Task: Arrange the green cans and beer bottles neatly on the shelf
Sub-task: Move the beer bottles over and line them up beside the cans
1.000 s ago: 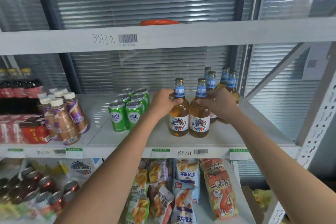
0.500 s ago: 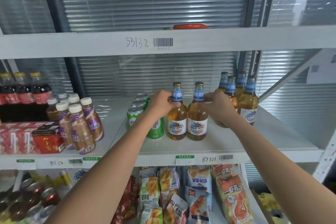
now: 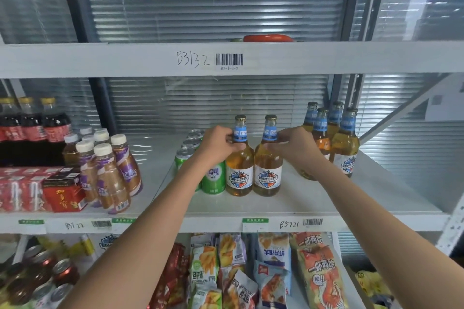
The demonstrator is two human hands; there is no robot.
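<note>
Two amber beer bottles with blue neck labels stand side by side near the front of the white shelf [image 3: 313, 206]. My left hand [image 3: 216, 144] grips the neck of the left bottle [image 3: 239, 173]. My right hand [image 3: 295, 144] grips the neck of the right bottle [image 3: 267, 174]. Green cans [image 3: 213, 179] stand in rows just left of the bottles, partly hidden behind my left wrist. Several more beer bottles [image 3: 345, 148] are grouped at the back right, behind my right hand.
Purple-labelled coffee bottles [image 3: 110, 170], dark cola bottles [image 3: 32, 130] and red cartons [image 3: 62, 194] fill the shelf's left part. An upper shelf beam [image 3: 326, 57] runs overhead. Snack bags [image 3: 271, 271] and red cans [image 3: 42, 273] lie on the shelf below.
The view has shifted, so everything sits further right and lower in frame. Both hands stay on the two front bottles' necks, which remain side by side next to the green cans.
</note>
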